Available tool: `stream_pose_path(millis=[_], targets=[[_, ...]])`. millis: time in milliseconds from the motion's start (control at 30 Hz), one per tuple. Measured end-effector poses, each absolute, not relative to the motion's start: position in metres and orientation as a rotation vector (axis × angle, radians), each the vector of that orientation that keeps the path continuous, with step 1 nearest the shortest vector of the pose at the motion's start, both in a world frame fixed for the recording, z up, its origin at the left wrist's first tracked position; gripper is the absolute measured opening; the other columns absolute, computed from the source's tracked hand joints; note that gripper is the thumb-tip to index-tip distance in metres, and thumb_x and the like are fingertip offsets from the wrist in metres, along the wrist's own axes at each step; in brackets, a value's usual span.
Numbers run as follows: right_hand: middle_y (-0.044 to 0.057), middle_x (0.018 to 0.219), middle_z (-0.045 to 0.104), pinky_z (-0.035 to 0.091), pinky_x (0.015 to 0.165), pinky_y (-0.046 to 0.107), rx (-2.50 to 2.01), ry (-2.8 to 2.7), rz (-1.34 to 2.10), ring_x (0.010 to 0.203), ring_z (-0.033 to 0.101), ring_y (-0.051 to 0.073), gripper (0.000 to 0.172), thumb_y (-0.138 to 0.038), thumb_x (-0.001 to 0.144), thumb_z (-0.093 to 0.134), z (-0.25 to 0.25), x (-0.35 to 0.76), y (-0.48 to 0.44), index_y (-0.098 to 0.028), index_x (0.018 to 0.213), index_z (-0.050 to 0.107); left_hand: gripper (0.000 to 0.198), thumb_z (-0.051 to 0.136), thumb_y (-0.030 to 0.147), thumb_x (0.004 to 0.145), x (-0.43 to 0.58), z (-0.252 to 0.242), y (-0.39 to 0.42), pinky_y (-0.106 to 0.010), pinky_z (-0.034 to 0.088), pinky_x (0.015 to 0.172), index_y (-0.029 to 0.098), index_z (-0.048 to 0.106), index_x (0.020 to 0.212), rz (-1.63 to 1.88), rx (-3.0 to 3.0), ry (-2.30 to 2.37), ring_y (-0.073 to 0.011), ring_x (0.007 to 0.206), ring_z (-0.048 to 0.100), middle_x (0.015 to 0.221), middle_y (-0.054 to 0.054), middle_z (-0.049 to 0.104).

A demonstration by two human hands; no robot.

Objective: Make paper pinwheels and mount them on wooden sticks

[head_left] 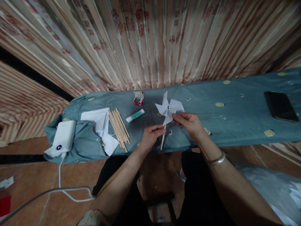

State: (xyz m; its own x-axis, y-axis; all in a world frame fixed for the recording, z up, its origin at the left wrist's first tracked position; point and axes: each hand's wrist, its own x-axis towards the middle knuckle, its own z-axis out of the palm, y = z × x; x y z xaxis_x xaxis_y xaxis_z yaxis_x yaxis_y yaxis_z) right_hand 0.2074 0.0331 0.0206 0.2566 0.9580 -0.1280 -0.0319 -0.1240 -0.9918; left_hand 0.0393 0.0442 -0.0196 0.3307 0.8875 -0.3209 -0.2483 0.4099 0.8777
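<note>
A white paper pinwheel (166, 110) with a shiny pin at its centre is fixed to the top of a thin wooden stick (162, 142). My left hand (151, 135) pinches that stick just beneath the paper blades. With thumb and fingers closed, my right hand (188, 123) grips the edge of the lower right blade. Left of my hands lie a green and white glue stick (135, 115) and a small red open box (138, 99) of metal pins. Farther left are several loose wooden sticks (118, 130) beside a pile of white paper pieces (101, 121).
A blue-green cloth (244, 125) covers the narrow table. A white power bank (64, 135) with a cable (60, 175) sits at its left end, a black phone (281, 106) at its right. Behind hangs a patterned curtain (150, 44). A plastic bag (261, 179) stands at lower right.
</note>
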Motion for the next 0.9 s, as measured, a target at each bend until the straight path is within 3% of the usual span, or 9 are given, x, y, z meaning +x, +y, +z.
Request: stream_pose_path(millis=[333,900], targets=[[-0.001,0.049,0.056,0.033,0.048,0.025,-1.367,-0.902,1.139,0.048,0.041,0.008,0.044,-0.058,0.053,0.083,0.024,0.2099,0.0328,-0.019,0.047,0.063,0.032,0.089,0.027,0.05,0.038,-0.0225,0.0457,-0.03,0.052,0.072,0.016,0.077,0.077,0.868,0.831,0.956,-0.0135,0.06,0.063,0.063,-0.001,0.071],[0.002,0.056,0.066,0.033,0.048,0.024,-1.364,-0.894,1.17,0.048,0.043,0.008,0.05,-0.066,0.049,0.083,0.0223,0.2096,0.033,-0.018,0.054,0.07,0.034,0.089,0.031,0.05,0.038,-0.019,0.0455,-0.029,0.052,0.074,0.016,0.077,0.078,0.854,0.834,0.937,-0.0125,0.061,0.063,0.065,0.0,0.071]])
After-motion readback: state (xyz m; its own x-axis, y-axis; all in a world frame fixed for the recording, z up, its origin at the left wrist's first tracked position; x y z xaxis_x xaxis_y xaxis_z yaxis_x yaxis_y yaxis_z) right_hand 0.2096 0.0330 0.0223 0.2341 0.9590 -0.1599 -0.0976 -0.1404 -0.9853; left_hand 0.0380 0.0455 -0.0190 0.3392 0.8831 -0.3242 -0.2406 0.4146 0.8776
